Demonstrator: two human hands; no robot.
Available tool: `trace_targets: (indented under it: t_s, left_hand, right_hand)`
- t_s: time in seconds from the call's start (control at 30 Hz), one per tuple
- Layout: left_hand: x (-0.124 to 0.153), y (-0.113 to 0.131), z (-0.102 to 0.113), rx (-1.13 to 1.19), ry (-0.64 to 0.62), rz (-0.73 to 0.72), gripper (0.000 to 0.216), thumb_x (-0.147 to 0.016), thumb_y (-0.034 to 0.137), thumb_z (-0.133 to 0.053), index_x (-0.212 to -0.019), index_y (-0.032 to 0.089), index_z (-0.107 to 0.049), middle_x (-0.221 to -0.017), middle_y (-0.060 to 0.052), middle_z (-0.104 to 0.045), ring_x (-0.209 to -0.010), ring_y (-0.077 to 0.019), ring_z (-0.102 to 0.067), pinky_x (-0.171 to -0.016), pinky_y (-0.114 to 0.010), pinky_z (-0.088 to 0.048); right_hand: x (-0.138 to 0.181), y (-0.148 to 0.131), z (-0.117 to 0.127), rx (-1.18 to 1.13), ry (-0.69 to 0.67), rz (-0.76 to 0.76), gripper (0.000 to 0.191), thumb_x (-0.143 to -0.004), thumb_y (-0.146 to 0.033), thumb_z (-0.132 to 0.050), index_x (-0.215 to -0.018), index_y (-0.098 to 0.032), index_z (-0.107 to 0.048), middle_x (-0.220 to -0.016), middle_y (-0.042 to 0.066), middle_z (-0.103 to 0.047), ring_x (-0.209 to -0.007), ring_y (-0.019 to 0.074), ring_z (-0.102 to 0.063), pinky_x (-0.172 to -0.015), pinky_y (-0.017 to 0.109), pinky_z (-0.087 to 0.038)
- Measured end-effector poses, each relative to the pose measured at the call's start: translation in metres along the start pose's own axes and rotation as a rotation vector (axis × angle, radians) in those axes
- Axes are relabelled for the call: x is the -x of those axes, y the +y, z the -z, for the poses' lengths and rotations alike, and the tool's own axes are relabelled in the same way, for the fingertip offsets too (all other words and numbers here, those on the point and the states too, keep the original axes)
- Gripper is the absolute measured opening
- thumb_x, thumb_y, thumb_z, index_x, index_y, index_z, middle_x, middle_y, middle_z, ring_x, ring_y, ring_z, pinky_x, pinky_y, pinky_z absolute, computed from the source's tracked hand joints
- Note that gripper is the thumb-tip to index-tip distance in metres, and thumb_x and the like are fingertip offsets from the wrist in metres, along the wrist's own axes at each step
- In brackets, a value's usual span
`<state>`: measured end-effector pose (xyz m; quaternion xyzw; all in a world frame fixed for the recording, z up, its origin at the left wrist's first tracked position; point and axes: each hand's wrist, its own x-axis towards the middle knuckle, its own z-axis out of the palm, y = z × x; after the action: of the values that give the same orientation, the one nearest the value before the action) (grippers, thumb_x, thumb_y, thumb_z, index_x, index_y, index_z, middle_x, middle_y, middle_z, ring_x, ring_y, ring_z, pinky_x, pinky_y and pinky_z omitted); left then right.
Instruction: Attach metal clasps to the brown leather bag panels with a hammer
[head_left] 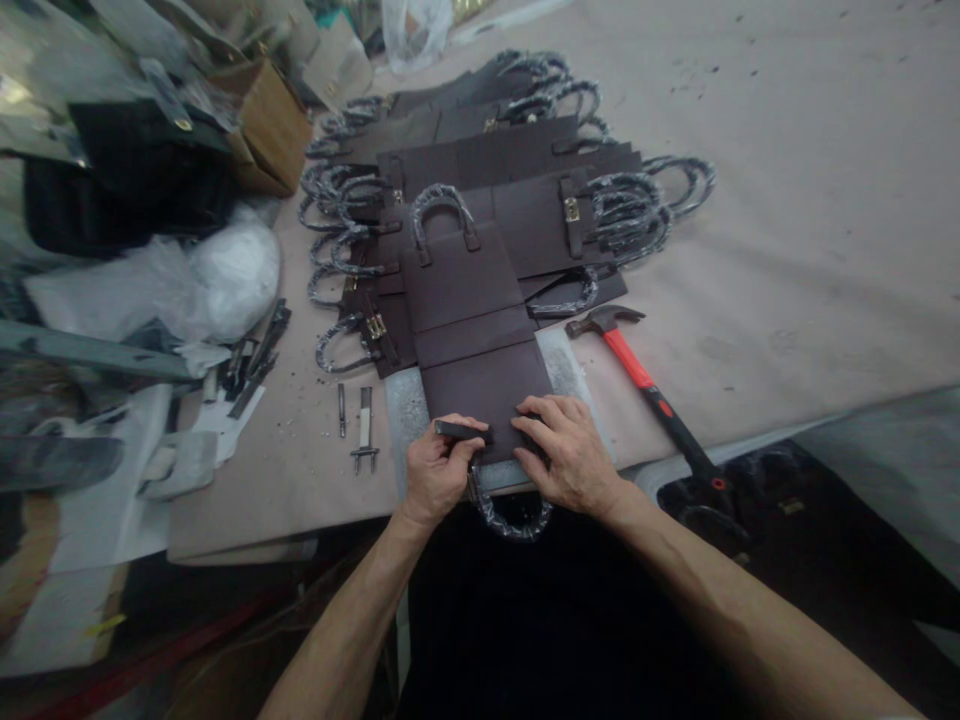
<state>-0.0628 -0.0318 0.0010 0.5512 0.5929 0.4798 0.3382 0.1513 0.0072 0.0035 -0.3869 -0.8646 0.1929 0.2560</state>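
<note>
A dark brown leather bag panel (pixel 480 330) lies lengthwise before me, its near end on a grey slab (pixel 564 365). Plastic wrap covers its far handle (pixel 442 205) and the near handle (pixel 514 525), which hangs over the table edge. My left hand (pixel 439 470) pinches a short dark bar (pixel 459 431), whose tip lies low over the near end of the panel. Opposite it, my right hand (pixel 566 450) rests on the panel's right edge with bent fingers and thumb closed around something dark that they mostly hide.
Several brown bag panels (pixel 450 160) with wrapped handles overlap behind. A claw hammer (pixel 637 370) with a red and black grip lies at right. A thin metal rod (pixel 342 410) and a pronged tool (pixel 365 430) lie at left, near dark tools (pixel 255 360), plastic bags (pixel 232 270) and a cardboard box (pixel 270 125).
</note>
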Motion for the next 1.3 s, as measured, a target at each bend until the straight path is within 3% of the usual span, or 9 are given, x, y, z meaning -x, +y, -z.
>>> trace_targets:
  t_s: [1.03, 1.17, 1.3]
  left_hand:
    - [-0.001, 0.001, -0.005, -0.217, 0.014, -0.157, 0.009, -0.089, 0.023, -0.063, -0.094, 0.021, -0.070, -0.092, -0.004, -0.075, -0.087, -0.0196, -0.073, -0.084, -0.031, -0.058]
    - [-0.005, 0.002, -0.005, -0.229, -0.036, -0.202, 0.009, -0.090, 0.022, -0.061, -0.095, 0.021, -0.068, -0.092, -0.004, -0.074, -0.085, -0.0184, -0.072, -0.084, -0.030, -0.057]
    - [-0.006, 0.000, -0.006, -0.207, -0.069, -0.203, 0.008, -0.089, 0.022, -0.061, -0.095, 0.022, -0.067, -0.091, -0.004, -0.074, -0.084, -0.0186, -0.072, -0.083, -0.030, -0.058]
  right_hand:
    - [0.001, 0.000, -0.002, -0.043, 0.047, 0.009, 0.027, -0.090, -0.027, -0.066, -0.116, -0.018, -0.066, -0.124, 0.013, -0.062, -0.114, 0.0311, -0.055, -0.100, 0.051, -0.042]
    - [0.002, 0.007, 0.011, -0.183, 0.125, -0.009, 0.021, -0.091, -0.026, -0.063, -0.111, -0.020, -0.066, -0.119, 0.012, -0.063, -0.111, 0.0284, -0.059, -0.096, 0.047, -0.048]
    - [0.015, 0.035, 0.041, 0.041, 0.264, -0.163, 0.022, -0.090, -0.026, -0.060, -0.109, -0.018, -0.067, -0.117, 0.015, -0.064, -0.111, 0.0318, -0.059, -0.098, 0.049, -0.048]
